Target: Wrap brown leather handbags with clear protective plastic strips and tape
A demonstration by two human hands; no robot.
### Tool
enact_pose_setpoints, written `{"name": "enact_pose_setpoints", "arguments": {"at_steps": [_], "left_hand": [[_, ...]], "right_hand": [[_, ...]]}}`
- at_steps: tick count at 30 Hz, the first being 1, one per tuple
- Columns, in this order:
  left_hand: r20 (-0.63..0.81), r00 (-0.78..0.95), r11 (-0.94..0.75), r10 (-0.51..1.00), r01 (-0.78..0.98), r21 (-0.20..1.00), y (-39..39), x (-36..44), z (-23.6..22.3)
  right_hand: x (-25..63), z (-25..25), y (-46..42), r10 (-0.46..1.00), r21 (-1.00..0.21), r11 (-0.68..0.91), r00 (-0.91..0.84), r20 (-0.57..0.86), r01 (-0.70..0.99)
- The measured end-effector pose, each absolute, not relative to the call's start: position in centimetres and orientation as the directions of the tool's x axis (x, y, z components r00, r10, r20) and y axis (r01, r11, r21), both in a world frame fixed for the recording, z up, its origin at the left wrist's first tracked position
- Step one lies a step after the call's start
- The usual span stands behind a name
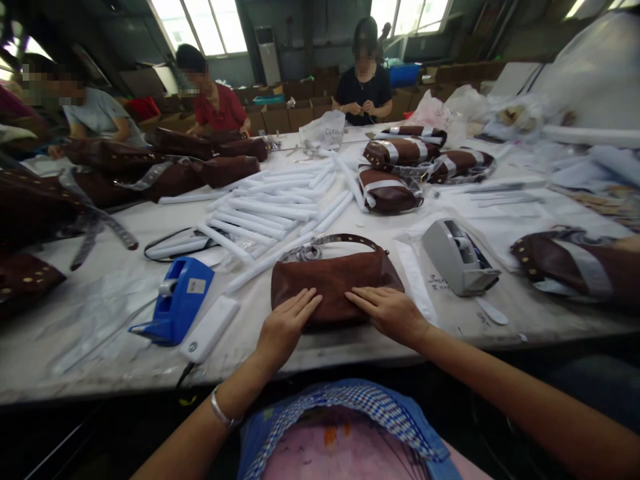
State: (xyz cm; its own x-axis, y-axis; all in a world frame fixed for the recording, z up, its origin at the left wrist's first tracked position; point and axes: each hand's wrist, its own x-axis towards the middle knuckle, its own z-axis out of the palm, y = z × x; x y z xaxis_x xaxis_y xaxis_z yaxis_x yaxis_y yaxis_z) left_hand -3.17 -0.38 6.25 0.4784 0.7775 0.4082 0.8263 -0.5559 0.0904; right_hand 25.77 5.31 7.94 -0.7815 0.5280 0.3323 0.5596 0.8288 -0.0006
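A person in a blue checked apron (360, 398) sits or stands at a pale table (320, 357), a silver bracelet (219, 408) on the left wrist. The left hand (286, 328) and the right hand (389, 310) are apart from each other, each with fingers stretched out and laid flat on the front of a brown bag (333, 275); neither is clamped on it. The bag lies on the table straight ahead of the person, near the front edge, its long side toward the apron. Its studded strap (350, 238) arches up behind it, partly under clear wrap.

Left of the bag are a white box (213, 328) and, just beyond it, a blue tape dispenser (181, 300). To the right lie a flat white strip (415, 277) and a grey tape dispenser (457, 257), with a white spoon-like piece (491, 311) near its base. Another brown bag with a pale band (575, 263) lies at the far right.

Farther back, white rolls (273, 212) lie in a loose heap between a pile of brown bags (135, 163) on the left and a group of banded bags (400, 153) on the right.

Across the table are three people, in a grey shirt (103, 113), a red shirt (225, 110) and a dark shirt (367, 93). Windows (200, 27) show behind them.
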Motion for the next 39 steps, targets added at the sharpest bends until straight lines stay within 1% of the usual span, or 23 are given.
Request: {"name": "enact_pose_setpoints", "arguments": {"at_steps": [2,5,7,9,11,15,18,21,24,26,28,30,33,35,37,39], "left_hand": [[0.376,0.452,-0.527,0.809,0.841,0.121,-0.4,-4.0,6.9],[0.312,0.471,-0.533,0.825,0.831,0.156,0.1,-5.5,7.7],[0.272,0.479,-0.534,0.834,0.825,0.184,0.6,-6.6,8.0],[0.265,0.474,-0.529,0.840,0.824,0.205,1.1,-7.6,7.7],[0.321,0.467,-0.539,0.824,0.820,0.193,1.3,-8.2,6.8],[0.530,0.436,-0.569,0.727,0.815,0.111,0.9,-8.0,3.3],[0.608,0.397,-0.564,0.688,0.819,0.104,0.4,-7.3,1.1],[0.612,0.364,-0.555,0.702,0.818,0.149,0.0,-7.5,0.9],[0.558,0.356,-0.559,0.750,0.792,0.247,-0.3,-8.6,2.2],[0.522,0.369,-0.560,0.769,0.783,0.271,-0.4,-9.4,2.9],[0.534,0.367,-0.549,0.762,0.803,0.232,-0.3,-9.7,3.0],[0.578,0.333,-0.516,0.745,0.837,0.183,-0.3,-9.4,2.5],[0.616,0.276,-0.462,0.738,0.872,0.163,-0.9,-8.2,2.2],[0.588,0.248,-0.427,0.770,0.885,0.186,-1.5,-7.5,3.4],[0.484,0.248,-0.401,0.839,0.884,0.241,-1.8,-6.9,5.7],[0.374,0.287,-0.408,0.882,0.861,0.302,-1.4,-6.0,8.3]], "right_hand": [[24.7,9.3,5.8,0.486,-0.005,0.864,-0.830,0.273,0.504],[23.2,9.6,6.8,0.412,-0.017,0.908,-0.883,0.227,0.419],[22.6,9.0,7.5,0.414,-0.030,0.908,-0.884,0.217,0.417],[22.4,8.1,8.0,0.436,-0.038,0.897,-0.870,0.230,0.440],[22.4,7.0,8.2,0.450,-0.036,0.889,-0.854,0.260,0.457],[22.5,4.3,7.8,0.450,-0.034,0.884,-0.826,0.339,0.467],[22.5,2.4,7.3,0.438,-0.029,0.882,-0.795,0.419,0.471],[22.5,1.4,7.2,0.422,-0.013,0.880,-0.770,0.479,0.475],[22.5,1.4,7.4,0.409,-0.007,0.884,-0.767,0.495,0.467],[22.5,1.7,7.5,0.398,0.001,0.888,-0.771,0.497,0.460],[22.5,1.8,7.6,0.382,0.021,0.893,-0.780,0.495,0.450],[22.6,1.8,7.7,0.361,0.049,0.897,-0.791,0.494,0.440],[22.6,1.6,7.5,0.345,0.086,0.894,-0.800,0.491,0.439],[22.6,1.5,7.5,0.345,0.102,0.891,-0.805,0.483,0.443],[22.5,1.5,7.4,0.344,0.113,0.888,-0.807,0.480,0.445],[22.5,1.4,7.5,0.344,0.115,0.887,-0.807,0.480,0.447]]}}
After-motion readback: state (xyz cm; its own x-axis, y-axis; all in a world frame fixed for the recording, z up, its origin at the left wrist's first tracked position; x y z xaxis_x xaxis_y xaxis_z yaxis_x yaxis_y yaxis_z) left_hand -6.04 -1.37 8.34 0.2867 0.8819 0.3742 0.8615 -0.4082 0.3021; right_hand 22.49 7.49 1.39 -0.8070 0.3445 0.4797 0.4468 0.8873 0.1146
